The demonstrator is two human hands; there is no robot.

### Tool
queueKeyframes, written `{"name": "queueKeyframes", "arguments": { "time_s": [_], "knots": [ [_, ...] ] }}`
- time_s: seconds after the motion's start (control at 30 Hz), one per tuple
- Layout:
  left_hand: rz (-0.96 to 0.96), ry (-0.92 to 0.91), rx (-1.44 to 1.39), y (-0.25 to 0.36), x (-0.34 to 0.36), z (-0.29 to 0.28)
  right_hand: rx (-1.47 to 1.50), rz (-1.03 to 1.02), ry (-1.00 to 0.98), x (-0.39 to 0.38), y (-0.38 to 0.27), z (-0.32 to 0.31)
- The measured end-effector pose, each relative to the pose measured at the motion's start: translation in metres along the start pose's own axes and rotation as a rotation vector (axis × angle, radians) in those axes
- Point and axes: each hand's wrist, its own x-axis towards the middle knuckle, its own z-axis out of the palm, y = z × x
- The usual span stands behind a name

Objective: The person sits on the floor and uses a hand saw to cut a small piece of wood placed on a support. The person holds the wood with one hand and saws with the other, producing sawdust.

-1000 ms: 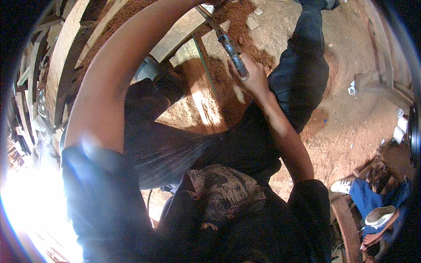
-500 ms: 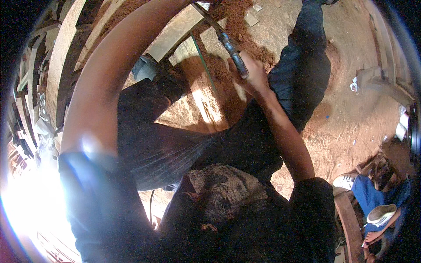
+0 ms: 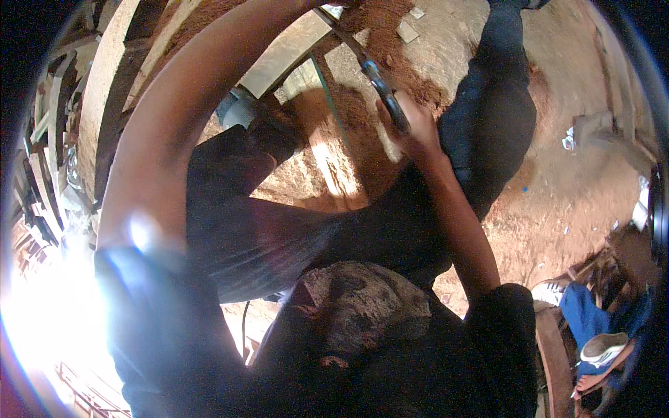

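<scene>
So from where I'm looking down, the pale wooden board [image 3: 289, 49] I'm working on is my landmark, lying across reddish sawdust-covered dirt ground [image 3: 557, 202]. Way off left of the board there's a stack of curved pale timber planks [image 3: 90, 111], not touched. My left arm reaches up past the near end of the board and my left hand runs out of the top of the shot, so I honestly can't tell if it's gripping, pressing flat or spread. On the right end of the board is the handsaw with a dark blue handle and thin metal blade [image 3: 380, 87], blade slanting up and away toward the board's far edge. My right hand [image 3: 411, 125] is wrapped closed around that handle. Looks to me like I'm mid-cut: plenty of red-brown sawdust piled around the board, but the board reads as one piece here and I can't see the kerf itself, so no clue how deep it is. Right of the board, small pale offcut blocks [image 3: 408, 29] sit on the dirt.
</scene>
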Motion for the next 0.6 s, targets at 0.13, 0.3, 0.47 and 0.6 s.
{"name": "queueKeyframes", "arguments": {
  "time_s": [0.13, 0.3, 0.47, 0.6],
  "knots": [
    [-0.005, 0.066, 0.086, 0.01, 0.006, -0.012, 0.148, 0.28, -0.056, 0.002, 0.008, 0.005],
    [-0.069, -0.01, 0.089, 0.028, 0.023, -0.023, 0.02, -0.05, 0.011, 0.01, 0.006, 0.005],
    [-0.132, 0.05, -0.021, 0.023, 0.02, -0.007, -0.086, -0.157, 0.079, -0.008, 0.004, 0.002],
    [-0.166, 0.058, -0.058, 0.02, 0.014, -0.005, -0.074, 0.107, -0.001, 0.014, -0.005, 0.017]
  ]
}}
